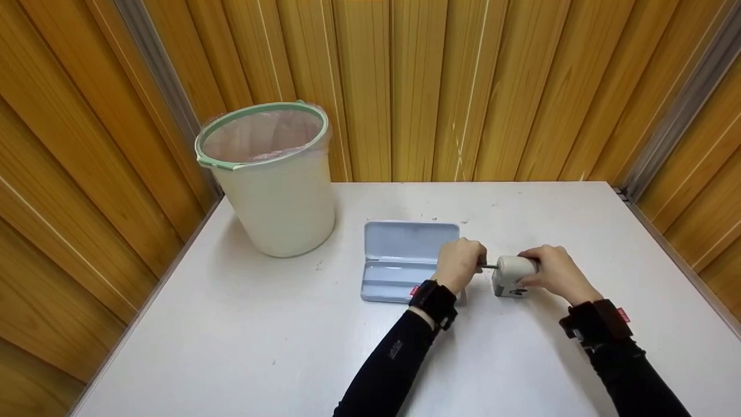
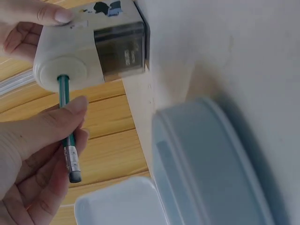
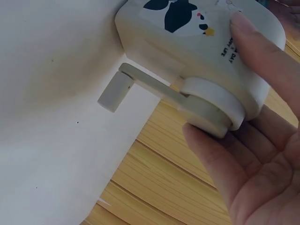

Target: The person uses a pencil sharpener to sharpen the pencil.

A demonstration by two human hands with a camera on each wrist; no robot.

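Note:
A white crank pencil sharpener (image 1: 517, 272) stands on the table at the right, with a dark see-through shavings drawer (image 2: 123, 52) and cartoon print. My right hand (image 1: 557, 273) grips its body from the right, thumb on the printed side. The sharpener's crank handle (image 3: 152, 86) sticks out free of the fingers. My left hand (image 1: 459, 263) pinches a green pencil (image 2: 64, 96) between thumb and fingers; its far end sits in the sharpener's hole, hiding the tip. The pencil's dark eraser end (image 2: 74, 176) points away from the sharpener.
An open light-blue pencil case (image 1: 399, 272) lies left of the sharpener, partly behind my left hand. At the back left of the white table (image 1: 231, 347) stands a white bin (image 1: 278, 202) with a green rim and a pink liner. Wood-look panels (image 1: 417, 87) enclose the table.

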